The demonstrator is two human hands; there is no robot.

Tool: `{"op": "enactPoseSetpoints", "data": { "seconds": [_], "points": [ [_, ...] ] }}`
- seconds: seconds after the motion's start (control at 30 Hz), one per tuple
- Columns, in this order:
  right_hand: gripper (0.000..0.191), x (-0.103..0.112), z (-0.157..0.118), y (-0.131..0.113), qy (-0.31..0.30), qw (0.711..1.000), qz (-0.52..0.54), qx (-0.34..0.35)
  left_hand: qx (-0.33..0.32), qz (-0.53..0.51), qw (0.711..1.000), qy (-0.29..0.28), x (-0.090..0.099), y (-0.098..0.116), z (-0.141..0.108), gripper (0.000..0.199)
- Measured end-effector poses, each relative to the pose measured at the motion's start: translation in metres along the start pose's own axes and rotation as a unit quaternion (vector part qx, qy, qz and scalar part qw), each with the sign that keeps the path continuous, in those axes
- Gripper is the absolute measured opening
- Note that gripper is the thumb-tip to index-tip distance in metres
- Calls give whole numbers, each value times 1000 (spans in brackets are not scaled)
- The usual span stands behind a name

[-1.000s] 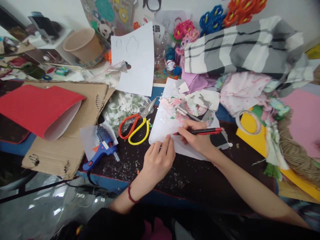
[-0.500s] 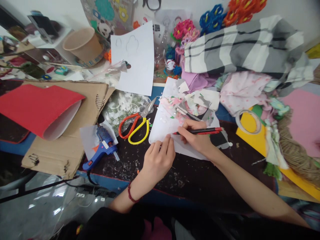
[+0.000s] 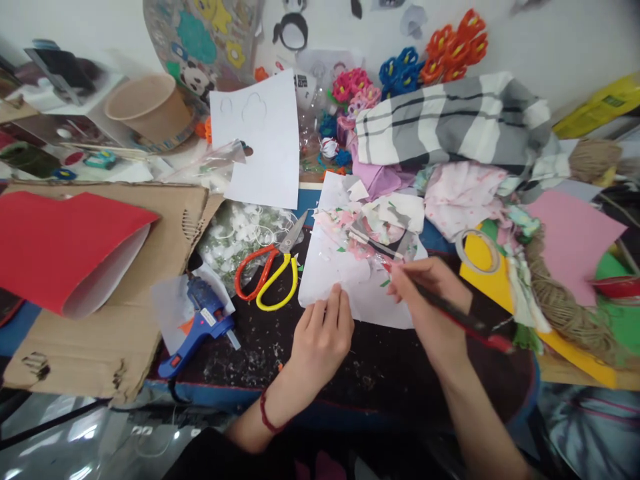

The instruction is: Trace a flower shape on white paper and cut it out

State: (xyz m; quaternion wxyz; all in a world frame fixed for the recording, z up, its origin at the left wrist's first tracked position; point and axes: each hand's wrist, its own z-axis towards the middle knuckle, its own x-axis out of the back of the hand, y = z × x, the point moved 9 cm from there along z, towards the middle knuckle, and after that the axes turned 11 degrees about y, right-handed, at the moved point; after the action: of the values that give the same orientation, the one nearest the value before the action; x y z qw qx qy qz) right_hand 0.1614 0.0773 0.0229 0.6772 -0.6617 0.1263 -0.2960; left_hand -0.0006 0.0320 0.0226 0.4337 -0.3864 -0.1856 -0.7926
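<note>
Label on the blue glue gun (image 3: 196, 331) too small to read, left of the white paper sheet (image 3: 340, 287). Right hand (image 3: 425, 307) closed around a red-and-black pen (image 3: 450, 308), tip apparently touching the sheet. Left hand (image 3: 320, 340) open, fingertips (image 3: 336, 293) resting on the sheet's lower edge. Pen now slanting toward lower right, no longer level.

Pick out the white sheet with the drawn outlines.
That is the farther white paper sheet, bearing two faint outlines. The other white sheet, under the left hand, carries paper scraps instead.
</note>
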Motion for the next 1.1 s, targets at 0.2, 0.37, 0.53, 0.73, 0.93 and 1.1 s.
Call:
{"op": "enactPoseSetpoints", "data": {
  "seconds": [0.2,0.37,0.53,0.73,0.93,1.1],
  "points": [
    [26,-11,-38,35,72,995,-16,-69,26,-30,999,15,2,-7,2,25],
    [31,-16,-38,37,83,995,-11,-60,41,-45,998,13,3,-11,5,23],
    [32,-18,-36,37,73,995,-28,-55,46,-50,998,0,2,-12,4,24],
    [32,-17,-37,36,67,996,-51,-36,46,-54,997,4,3,-12,4,24],
    [31,-18,-36,38,64,996,-46,-45,45,-52,998,6,2,-12,5,24],
    [33,-17,-36,38,70,995,-58,-41,40,-50,998,3,2,-12,4,25]
  ]
}}
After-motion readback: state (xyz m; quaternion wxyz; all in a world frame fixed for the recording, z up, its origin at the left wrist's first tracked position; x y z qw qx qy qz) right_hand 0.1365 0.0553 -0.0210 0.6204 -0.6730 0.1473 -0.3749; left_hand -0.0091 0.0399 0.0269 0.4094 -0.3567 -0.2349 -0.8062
